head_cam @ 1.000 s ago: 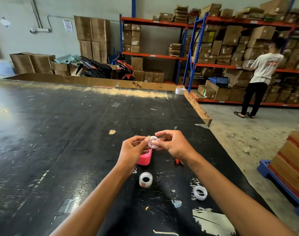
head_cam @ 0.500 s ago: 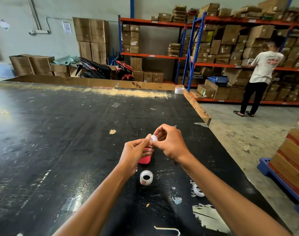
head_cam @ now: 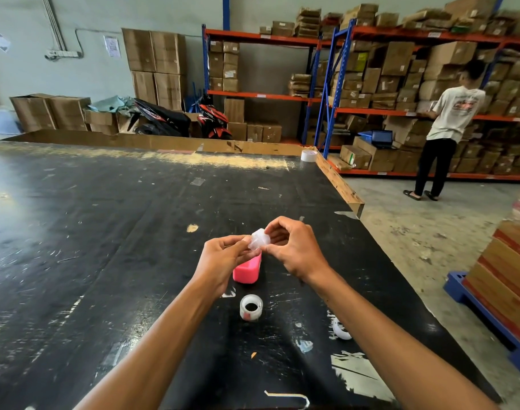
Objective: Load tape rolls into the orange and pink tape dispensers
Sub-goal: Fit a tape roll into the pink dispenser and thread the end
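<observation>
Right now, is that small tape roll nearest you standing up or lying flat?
Lying flat: the tape roll rests on the table, its dark centre hole facing upward.

I count hands: 2 (head_cam: pixel 223 258) (head_cam: pixel 294 250) | tape rolls: 4 (head_cam: pixel 259 238) (head_cam: pixel 251 306) (head_cam: pixel 341 331) (head_cam: pixel 309 155) | pink dispensers: 1 (head_cam: pixel 246 269) | tables: 1 (head_cam: pixel 104 232)

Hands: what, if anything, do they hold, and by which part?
Both hands, left and right, pinch a small clear tape roll by its opposite sides, above the pink dispenser.
</observation>
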Demonstrator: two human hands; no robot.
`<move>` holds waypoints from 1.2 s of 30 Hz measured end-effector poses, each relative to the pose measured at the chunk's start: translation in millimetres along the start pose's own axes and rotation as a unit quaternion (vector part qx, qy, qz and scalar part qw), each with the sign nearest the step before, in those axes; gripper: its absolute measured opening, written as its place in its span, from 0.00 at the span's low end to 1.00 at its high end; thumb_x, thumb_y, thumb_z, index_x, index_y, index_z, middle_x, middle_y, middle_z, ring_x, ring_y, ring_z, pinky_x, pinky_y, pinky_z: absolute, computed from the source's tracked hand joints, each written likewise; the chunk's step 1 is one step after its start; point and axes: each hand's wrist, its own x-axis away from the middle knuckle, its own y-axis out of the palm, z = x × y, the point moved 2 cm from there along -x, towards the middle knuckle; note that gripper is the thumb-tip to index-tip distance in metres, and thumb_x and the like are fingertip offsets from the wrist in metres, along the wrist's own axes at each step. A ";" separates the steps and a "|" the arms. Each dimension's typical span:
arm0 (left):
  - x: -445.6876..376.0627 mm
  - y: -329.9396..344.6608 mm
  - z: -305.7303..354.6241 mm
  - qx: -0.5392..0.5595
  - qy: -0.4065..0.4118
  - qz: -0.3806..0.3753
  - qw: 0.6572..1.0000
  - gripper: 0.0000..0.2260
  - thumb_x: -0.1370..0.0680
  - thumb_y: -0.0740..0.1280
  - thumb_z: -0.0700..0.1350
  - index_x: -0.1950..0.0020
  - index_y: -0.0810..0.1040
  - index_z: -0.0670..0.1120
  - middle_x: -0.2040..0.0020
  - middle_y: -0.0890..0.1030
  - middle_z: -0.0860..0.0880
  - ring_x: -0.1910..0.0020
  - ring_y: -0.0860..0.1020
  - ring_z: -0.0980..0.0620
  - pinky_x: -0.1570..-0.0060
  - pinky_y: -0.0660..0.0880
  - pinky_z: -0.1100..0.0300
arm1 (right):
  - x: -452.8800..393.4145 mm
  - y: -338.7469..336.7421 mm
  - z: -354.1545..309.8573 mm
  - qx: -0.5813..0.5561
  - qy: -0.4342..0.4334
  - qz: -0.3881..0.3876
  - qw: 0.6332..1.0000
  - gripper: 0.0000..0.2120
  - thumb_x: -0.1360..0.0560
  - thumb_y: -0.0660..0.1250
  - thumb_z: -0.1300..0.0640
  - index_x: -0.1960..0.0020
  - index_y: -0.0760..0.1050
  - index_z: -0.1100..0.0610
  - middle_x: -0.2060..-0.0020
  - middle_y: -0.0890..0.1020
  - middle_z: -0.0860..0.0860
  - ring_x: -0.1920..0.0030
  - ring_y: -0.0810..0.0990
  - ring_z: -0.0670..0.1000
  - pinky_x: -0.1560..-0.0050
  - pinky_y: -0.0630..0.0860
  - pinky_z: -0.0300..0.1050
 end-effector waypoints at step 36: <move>60.1 -57.7 -22.6 -0.106 -0.040 0.049 0.992 0.05 0.22 0.68 0.38 0.51 0.83 0.40 0.59 0.84 0.44 0.64 0.83 0.53 0.59 0.81 0.64 | 44.4 45.5 7.9 0.304 -0.023 -0.389 0.869 0.20 0.27 0.69 0.53 0.35 0.75 0.51 0.40 0.79 0.51 0.40 0.76 0.53 0.45 0.74 0.47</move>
